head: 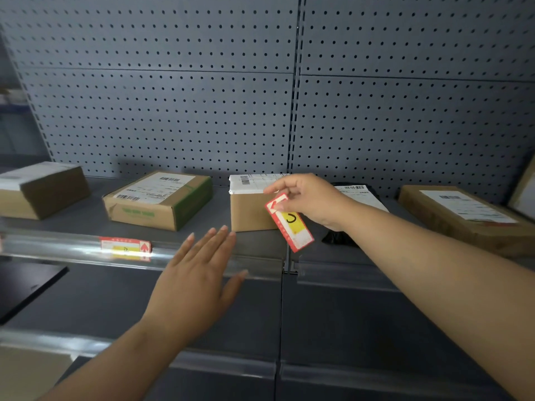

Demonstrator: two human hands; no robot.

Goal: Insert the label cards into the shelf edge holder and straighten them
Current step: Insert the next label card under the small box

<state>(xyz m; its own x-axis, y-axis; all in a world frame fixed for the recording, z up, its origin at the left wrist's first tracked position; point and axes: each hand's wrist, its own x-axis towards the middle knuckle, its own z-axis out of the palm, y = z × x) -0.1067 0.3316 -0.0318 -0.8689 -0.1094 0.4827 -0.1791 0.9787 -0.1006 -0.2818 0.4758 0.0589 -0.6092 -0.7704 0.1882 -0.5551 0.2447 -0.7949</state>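
My right hand (311,199) pinches a red, white and yellow label card (291,224) by its top end; the card hangs tilted above the shelf edge, in front of a brown box. My left hand (199,273) is flat with its fingers spread, hovering over the clear plastic shelf edge holder (72,247) and holding nothing. Another label card (126,246) sits inside the holder to the left of my left hand, lying level.
Several cardboard parcels stand on the grey shelf: far left (40,189), centre left (159,199), centre (250,205), right (463,215). A black bag (338,237) lies behind my right wrist. Grey pegboard (173,111) backs the shelf. A lower shelf edge (225,364) runs below.
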